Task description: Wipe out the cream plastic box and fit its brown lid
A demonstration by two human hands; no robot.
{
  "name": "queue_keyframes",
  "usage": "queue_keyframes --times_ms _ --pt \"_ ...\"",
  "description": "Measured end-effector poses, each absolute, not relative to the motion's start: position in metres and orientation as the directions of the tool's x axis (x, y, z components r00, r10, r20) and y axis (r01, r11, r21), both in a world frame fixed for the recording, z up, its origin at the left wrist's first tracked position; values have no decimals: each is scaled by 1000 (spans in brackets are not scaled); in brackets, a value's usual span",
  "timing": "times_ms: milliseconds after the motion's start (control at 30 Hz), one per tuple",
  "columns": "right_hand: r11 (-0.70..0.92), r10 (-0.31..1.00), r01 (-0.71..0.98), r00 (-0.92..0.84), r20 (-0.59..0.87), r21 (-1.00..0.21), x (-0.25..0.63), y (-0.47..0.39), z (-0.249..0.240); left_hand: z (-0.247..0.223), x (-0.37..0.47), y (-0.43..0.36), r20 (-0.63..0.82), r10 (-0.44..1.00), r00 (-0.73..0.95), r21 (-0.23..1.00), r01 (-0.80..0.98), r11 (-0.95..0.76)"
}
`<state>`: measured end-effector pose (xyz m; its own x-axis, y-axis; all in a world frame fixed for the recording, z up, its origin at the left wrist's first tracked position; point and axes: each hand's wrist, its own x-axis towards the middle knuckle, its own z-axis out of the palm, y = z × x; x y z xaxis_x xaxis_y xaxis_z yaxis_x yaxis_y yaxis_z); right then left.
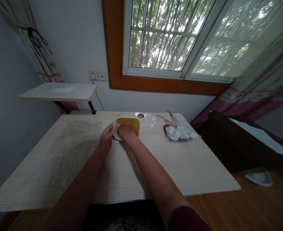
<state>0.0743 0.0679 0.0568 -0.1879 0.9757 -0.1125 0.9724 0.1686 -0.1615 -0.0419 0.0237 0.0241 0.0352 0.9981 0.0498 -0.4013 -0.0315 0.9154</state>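
Observation:
A small rectangular tub [131, 120] with a pale rim and a yellow inside stands at the middle of the desk, toward its back. My left hand [106, 138] grips the tub's left wall, thumb up at the rim. Down inside the tub is my right hand [127, 131], its fingers curled against the left inner side. Something pale shows beside those fingers, too small to make out. My right hand covers much of the tub's front and floor.
On the light wood desk [180, 166], a clear plastic bag [181, 132] of white crumpled stuff lies at right. A crinkled clear sheet [71, 150] covers part of the left side. Behind it stands a raised shelf [39, 91] bearing a paper [62, 89]. A round cable hole [140, 116] lies behind the tub.

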Motion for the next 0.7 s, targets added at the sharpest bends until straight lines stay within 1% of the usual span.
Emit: queue_keyframes --times_ms 167,300,500,700 --pt "62 985 989 -82 -149 -133 74 66 61 24 -37 22 59 997 55 918 -394 -33" --pt "19 984 993 -40 -174 -117 77 67 61 24 -34 20 61 995 79 931 -363 -28" --pt "21 985 993 -40 -166 -114 80 67 59 21 -33 21 61 994 86 927 -374 -25" --pt "81 986 989 -99 -136 -127 86 65 58 19 -33 21 58 990 126 919 -393 -3"
